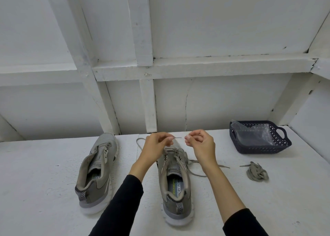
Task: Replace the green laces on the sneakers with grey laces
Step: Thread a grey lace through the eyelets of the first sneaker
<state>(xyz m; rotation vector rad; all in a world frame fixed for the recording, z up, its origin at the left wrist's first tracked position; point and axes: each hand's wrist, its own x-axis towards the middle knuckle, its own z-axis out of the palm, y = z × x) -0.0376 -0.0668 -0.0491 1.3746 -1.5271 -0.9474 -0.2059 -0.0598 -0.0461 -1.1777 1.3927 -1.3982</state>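
Over the right-hand grey mesh sneaker with the white sole (175, 178), near the middle of the white tabletop (44, 173), both hands are up doing the fiddly bit. Only one view to go on, the head cam looking down, so that's all I've got.

Left hand (157, 144) has its fingers curled and is pinching a thin grey lace (141, 144) near its tip; the stiff end pokes out to the right toward the other hand. Right hand (200, 143) is curled too, fingertips pinched right at that same tip, though it's too small to say how firm the grip is. The lace looks like it's through the far eyelets only, with one loop trailing far-left of the shoe and loose tails lying on the table to its right.

Second grey mesh sneaker (97, 171) sits to the left with no lace in it at all. Off to the right there's a bunched-up pile of dull olive-grey lace (257, 172), and beyond it a dark plastic lattice basket (285, 143) with a clear plastic bag (253, 134) in it.

My read: this is threading the new lace on shoe one, early on. Next move probably needs the tip aimed into the next open eyelet and pulled snug, keeping both sides even.
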